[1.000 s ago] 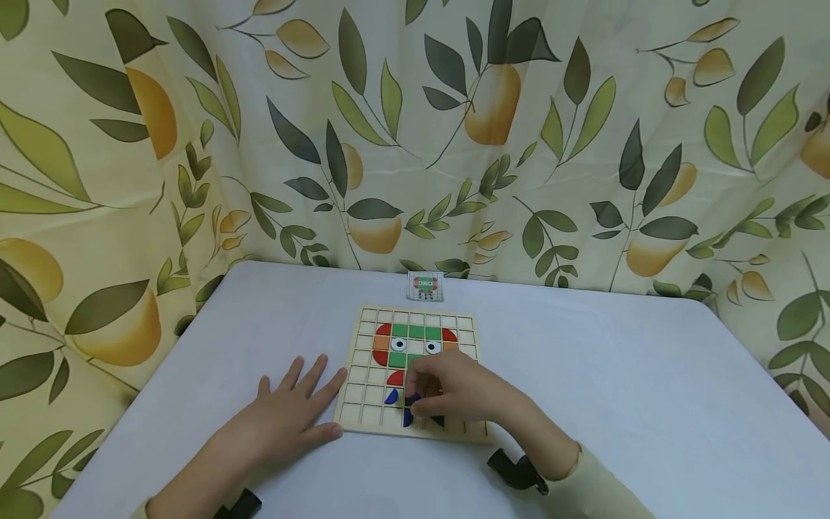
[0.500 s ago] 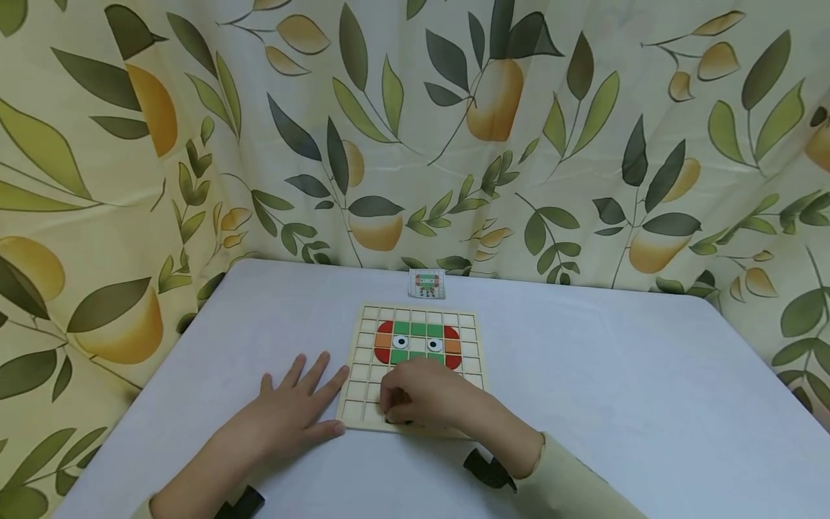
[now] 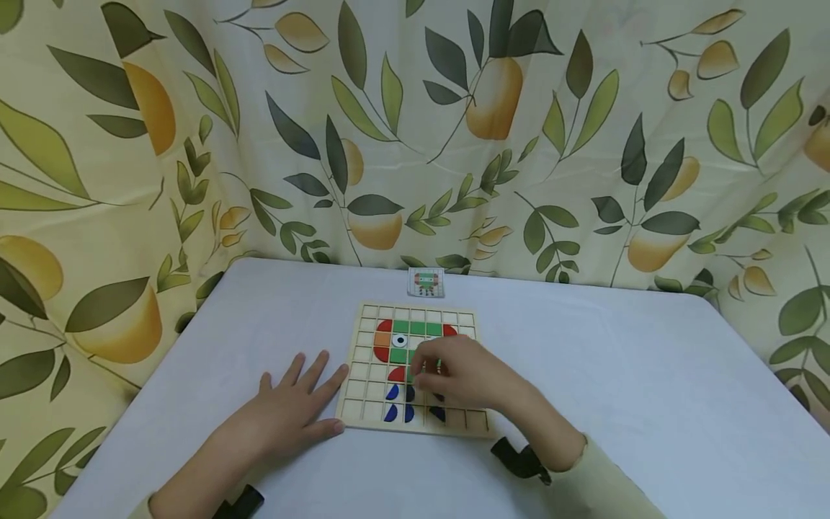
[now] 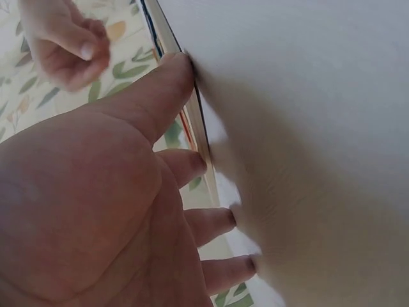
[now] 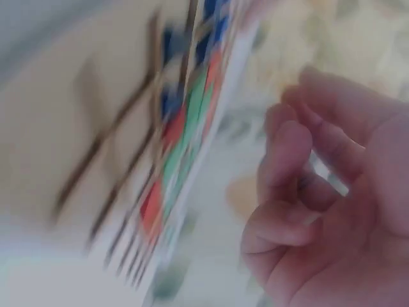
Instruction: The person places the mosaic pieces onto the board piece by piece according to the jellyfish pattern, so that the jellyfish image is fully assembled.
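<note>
My left hand (image 3: 292, 404) lies flat with fingers spread, its fingertips and thumb at the left edge of a wooden grid board (image 3: 354, 390). That edge also shows beside the thumb in the left wrist view. My right hand (image 3: 463, 371) hovers over the board's right half, its fingers loosely curled; nothing shows between them in the right wrist view. Red, orange and green tiles (image 3: 418, 329) and a round eye tile (image 3: 400, 340) form a face on the board. Below sit blue quarter-round pieces (image 3: 390, 413). The right hand hides part of the face and lower rows.
A small picture card (image 3: 426, 282) with a similar tile figure lies behind the board. A white cloth (image 3: 583, 360) covers the table. Behind it hangs a leaf-and-fruit patterned curtain (image 3: 402, 166). Each wrist carries a black strapped device (image 3: 521, 459).
My right hand went left to the lower board, then back up and right. Another blue piece now sits in the bottom row at the left. The left hand stays put.
</note>
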